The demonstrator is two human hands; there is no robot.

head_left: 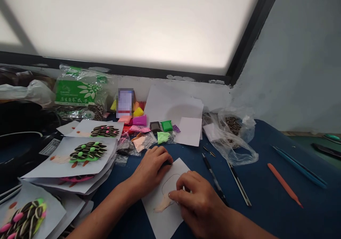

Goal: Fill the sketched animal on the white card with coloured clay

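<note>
A small white sheet of paper lies tilted on the blue table, with a thin curved outline drawn on it. Peach modelling clay is spread in a pointed shape below the outline. My left hand rests on the sheet's upper left edge, fingers bent and a gap showing by the thumb. Over the sheet's right side, my right hand touches the clay with one fingertip. Its thumb and forefinger are apart, and the other fingers curl underneath, partly hidden.
Finished hedgehog pictures with seeds and clay are stacked at left. Clay packets, blank paper and a seed bag stand behind. Rightward lie a pen, tweezers, an orange tool and a plastic bag of seeds.
</note>
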